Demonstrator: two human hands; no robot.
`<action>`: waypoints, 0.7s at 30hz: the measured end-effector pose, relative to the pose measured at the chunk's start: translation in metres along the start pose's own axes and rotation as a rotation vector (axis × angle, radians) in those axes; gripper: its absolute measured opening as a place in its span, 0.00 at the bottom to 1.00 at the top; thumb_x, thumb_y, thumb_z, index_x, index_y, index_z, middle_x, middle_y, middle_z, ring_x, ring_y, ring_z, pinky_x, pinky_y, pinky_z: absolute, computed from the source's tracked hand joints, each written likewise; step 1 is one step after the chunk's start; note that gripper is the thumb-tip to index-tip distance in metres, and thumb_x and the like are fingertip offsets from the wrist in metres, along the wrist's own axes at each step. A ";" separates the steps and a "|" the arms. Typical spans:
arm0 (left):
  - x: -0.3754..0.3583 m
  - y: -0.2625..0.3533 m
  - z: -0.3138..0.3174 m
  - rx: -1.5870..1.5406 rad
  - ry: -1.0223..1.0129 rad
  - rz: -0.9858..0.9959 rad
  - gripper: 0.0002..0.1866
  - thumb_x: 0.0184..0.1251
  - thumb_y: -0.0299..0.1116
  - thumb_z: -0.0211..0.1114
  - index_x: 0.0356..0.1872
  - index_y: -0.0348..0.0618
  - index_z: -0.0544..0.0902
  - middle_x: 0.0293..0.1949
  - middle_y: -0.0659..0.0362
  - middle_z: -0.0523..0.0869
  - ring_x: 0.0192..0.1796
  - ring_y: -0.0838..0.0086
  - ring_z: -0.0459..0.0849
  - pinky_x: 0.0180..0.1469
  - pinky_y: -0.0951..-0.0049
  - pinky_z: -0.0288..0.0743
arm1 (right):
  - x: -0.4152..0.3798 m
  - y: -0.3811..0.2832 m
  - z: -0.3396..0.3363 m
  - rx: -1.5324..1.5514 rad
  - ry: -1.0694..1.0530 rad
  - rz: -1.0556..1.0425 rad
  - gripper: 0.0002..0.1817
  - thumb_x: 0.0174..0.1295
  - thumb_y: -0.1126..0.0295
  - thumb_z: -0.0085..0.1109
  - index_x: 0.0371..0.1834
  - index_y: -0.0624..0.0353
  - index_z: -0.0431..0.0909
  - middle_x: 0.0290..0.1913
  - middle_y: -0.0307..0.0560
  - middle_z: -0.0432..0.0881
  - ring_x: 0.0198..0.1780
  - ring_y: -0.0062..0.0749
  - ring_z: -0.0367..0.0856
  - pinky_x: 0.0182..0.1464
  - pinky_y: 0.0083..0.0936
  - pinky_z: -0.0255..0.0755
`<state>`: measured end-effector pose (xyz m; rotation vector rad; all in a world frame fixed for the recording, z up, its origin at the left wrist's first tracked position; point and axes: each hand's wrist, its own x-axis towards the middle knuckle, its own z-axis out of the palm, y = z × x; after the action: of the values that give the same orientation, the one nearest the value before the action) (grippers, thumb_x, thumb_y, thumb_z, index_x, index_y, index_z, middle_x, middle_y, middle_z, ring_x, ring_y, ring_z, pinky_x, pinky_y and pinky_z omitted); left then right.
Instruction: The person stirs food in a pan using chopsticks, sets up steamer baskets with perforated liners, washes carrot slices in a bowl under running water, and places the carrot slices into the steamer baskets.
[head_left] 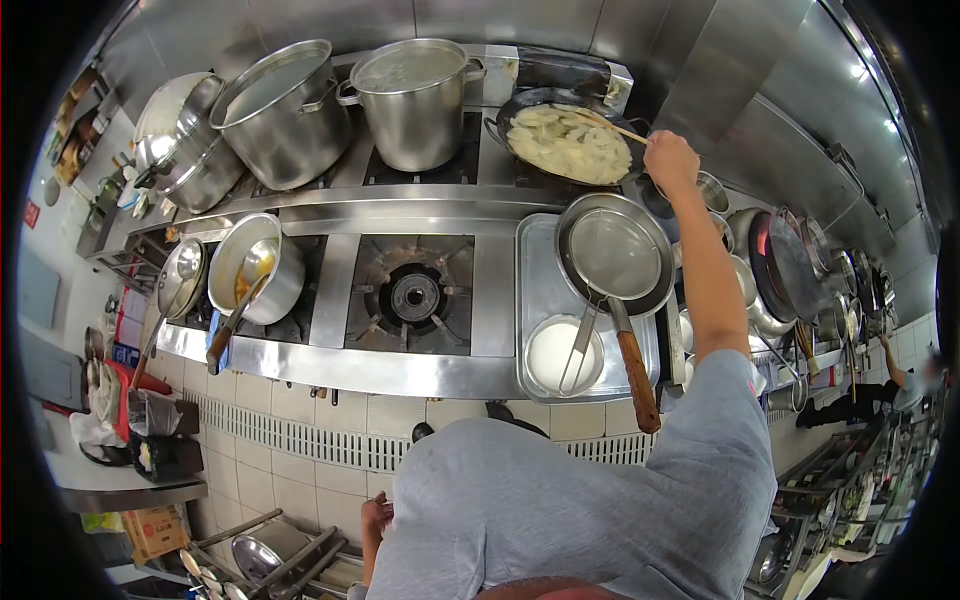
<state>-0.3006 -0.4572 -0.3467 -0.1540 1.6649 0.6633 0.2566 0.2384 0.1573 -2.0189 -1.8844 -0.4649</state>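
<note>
At the back right of the stove, my right hand (672, 160) is closed around long wooden chopsticks (612, 124); whether it is one stick or a pair is hard to make out. Their tips reach into a black wok (494, 128) filled with pale yellow pieces (565, 148) in bubbling oil. My left hand (376, 514) hangs low beside my body, away from the stove, its fingers loosely bent and nothing visible in it. Below the wok, a round mesh strainer (614, 254) with a wooden handle (636, 375) rests over a pan on a metal tray (535, 290).
White powder or liquid fills a bowl (553, 350) on the tray. Tall steel pots (413, 120) line the back; a smaller pot (290, 290) with a ladle stands left of a bare burner (414, 291). Stacked pans (790, 260) crowd the right. Another person (880, 390) stands far right.
</note>
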 end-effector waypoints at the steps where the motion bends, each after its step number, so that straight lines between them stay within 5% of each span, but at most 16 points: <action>1: -0.006 0.004 0.000 0.119 -0.015 0.087 0.20 0.75 0.47 0.62 0.54 0.40 0.81 0.33 0.53 0.90 0.33 0.62 0.88 0.36 0.58 0.79 | 0.001 0.002 0.008 -0.004 -0.014 0.009 0.13 0.69 0.61 0.55 0.41 0.52 0.89 0.42 0.54 0.89 0.48 0.56 0.87 0.51 0.50 0.81; 14: -0.016 -0.020 0.005 0.920 -0.022 0.530 0.20 0.80 0.43 0.55 0.54 0.36 0.84 0.36 0.52 0.92 0.38 0.59 0.90 0.39 0.61 0.84 | -0.024 -0.004 -0.009 0.126 0.027 -0.069 0.12 0.68 0.60 0.58 0.41 0.51 0.90 0.42 0.55 0.89 0.48 0.57 0.87 0.51 0.50 0.81; 17: -0.014 -0.023 0.006 1.036 0.008 0.592 0.21 0.82 0.43 0.53 0.53 0.35 0.85 0.37 0.52 0.92 0.39 0.59 0.91 0.39 0.62 0.85 | -0.031 -0.004 -0.006 0.118 -0.065 -0.094 0.15 0.69 0.61 0.52 0.40 0.54 0.89 0.42 0.57 0.89 0.47 0.57 0.87 0.51 0.52 0.81; 21: -0.016 -0.020 0.005 1.018 0.014 0.582 0.21 0.82 0.43 0.53 0.54 0.34 0.85 0.37 0.52 0.92 0.39 0.59 0.91 0.39 0.62 0.85 | -0.034 -0.001 -0.001 0.055 -0.048 -0.078 0.12 0.68 0.60 0.57 0.41 0.51 0.90 0.42 0.54 0.89 0.47 0.56 0.87 0.50 0.51 0.81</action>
<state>-0.2838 -0.4751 -0.3384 1.0798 1.8770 0.1542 0.2536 0.2076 0.1421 -1.9431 -1.9882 -0.3831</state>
